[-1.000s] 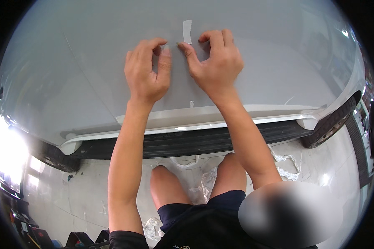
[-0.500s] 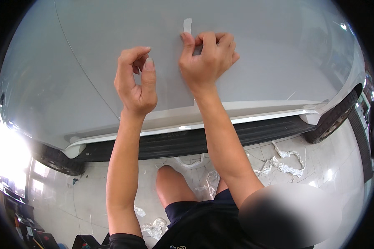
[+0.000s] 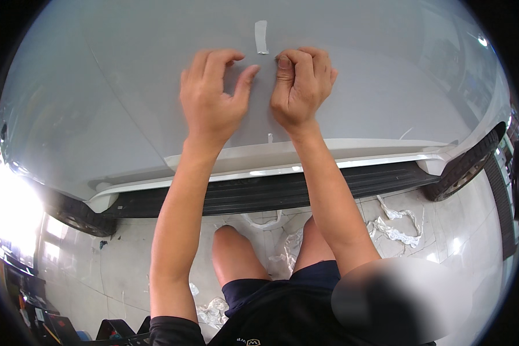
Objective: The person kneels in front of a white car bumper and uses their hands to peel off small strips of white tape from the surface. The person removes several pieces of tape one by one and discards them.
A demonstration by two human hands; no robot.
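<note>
A short strip of white tape (image 3: 260,36) is stuck to the grey side panel (image 3: 155,75) of a vehicle, its near end slightly ragged. To the left of it and a little nearer, my left hand (image 3: 213,95) is open, with a gap between the curved forefinger and the thumb. Just right of the strip's lower end, my right hand (image 3: 305,86) is closed, its thumb pressed against the bent forefinger. Whatever lies in that pinch, if anything, is too small to make out. Both hands are apart from the tape.
Below the panel runs a black running board (image 3: 259,196), between a front and a rear wheel (image 3: 467,167). A small white scrap (image 3: 270,138) clings above the lower trim. Crumpled white strips (image 3: 395,229) lie on the tiled floor near my legs. Dark boxes (image 3: 57,326) stand at lower left.
My right hand has come off the tape strip and moved slightly right, its thumb now against the forefinger. My left hand has moved right, toward the strip, its fingers apart.
</note>
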